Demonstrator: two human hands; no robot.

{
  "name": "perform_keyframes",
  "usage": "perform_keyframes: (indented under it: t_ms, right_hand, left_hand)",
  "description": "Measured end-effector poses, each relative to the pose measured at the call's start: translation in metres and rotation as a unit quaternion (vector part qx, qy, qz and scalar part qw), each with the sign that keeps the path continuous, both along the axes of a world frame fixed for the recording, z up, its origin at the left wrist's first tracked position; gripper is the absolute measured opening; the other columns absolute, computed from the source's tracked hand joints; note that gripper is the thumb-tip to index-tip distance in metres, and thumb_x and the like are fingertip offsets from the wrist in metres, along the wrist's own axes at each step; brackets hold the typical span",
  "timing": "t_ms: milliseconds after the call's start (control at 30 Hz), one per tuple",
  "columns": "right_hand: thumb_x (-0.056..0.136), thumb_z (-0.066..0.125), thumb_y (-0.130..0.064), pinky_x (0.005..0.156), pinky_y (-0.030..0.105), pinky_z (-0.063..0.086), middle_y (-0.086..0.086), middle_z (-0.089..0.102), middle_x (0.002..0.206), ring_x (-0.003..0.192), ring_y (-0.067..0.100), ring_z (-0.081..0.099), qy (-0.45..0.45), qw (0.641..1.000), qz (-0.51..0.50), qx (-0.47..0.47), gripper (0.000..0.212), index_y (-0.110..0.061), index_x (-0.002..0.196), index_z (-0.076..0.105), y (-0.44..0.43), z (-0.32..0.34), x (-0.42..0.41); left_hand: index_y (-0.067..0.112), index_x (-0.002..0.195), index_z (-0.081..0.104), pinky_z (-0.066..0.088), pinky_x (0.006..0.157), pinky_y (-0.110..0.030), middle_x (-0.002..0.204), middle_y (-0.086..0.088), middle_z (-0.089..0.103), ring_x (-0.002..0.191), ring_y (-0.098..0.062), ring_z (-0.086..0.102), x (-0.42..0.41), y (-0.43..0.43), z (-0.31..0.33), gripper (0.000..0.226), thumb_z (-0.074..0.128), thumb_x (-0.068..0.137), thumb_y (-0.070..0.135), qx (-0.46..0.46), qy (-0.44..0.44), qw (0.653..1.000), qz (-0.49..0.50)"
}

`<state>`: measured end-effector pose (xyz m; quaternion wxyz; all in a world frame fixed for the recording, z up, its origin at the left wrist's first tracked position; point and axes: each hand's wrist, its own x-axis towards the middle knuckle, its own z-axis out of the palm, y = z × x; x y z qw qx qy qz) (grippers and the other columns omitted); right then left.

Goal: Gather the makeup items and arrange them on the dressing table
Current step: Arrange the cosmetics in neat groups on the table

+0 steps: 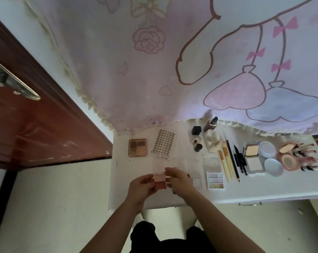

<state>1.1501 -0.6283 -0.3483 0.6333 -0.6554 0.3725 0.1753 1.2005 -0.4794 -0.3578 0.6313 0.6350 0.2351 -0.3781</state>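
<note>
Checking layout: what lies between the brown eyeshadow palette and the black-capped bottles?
In the head view, a sheet with rows of small dark pieces lies between the palette and the bottles.

Pink and rose blush palette (160, 182), white surface (264, 190). Brown-toned eyeshadow palette (137, 147), yellow-handled brushes (223, 165), black pencils (233, 161), pale blue dishes (273, 167). Pale pink cloth (118, 70) printed with roses, hearts and pink bows. Reddish-brown door (26, 125).
</note>
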Motion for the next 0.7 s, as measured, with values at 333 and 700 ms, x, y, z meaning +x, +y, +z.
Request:
perform_keyframes:
  t_ms: [333, 700]
  right_hand:
    - [0.096, 0.043, 0.006, 0.085, 0.018, 0.045, 0.010, 0.064, 0.123, 0.116, 0.024, 0.059, 0.044, 0.996, 0.071, -0.019, 0.038, 0.000, 0.130, 0.059, 0.005, -0.027, -0.010]
    - [0.093, 0.043, 0.002, 0.111, 0.030, 0.038, 0.008, 0.058, 0.137, 0.130, 0.021, 0.051, 0.048, 0.993, 0.067, -0.090, 0.048, -0.009, 0.139, 0.054, -0.006, -0.022, -0.004]
  left_hand:
    - [0.013, 0.099, 0.073, 0.056, 0.080, -0.043, 0.076, 0.005, 0.067, 0.075, -0.021, 0.060, -0.008, -0.010, -0.017, 0.025, 0.063, 0.084, -0.004, 0.141, -0.067, 0.980, -0.122]
    - [0.013, 0.126, 0.061, 0.051, 0.096, -0.039, 0.125, -0.008, 0.061, 0.105, -0.022, 0.060, 0.009, 0.003, -0.027, 0.035, 0.052, 0.093, 0.007, 0.215, -0.127, 0.942, -0.225]
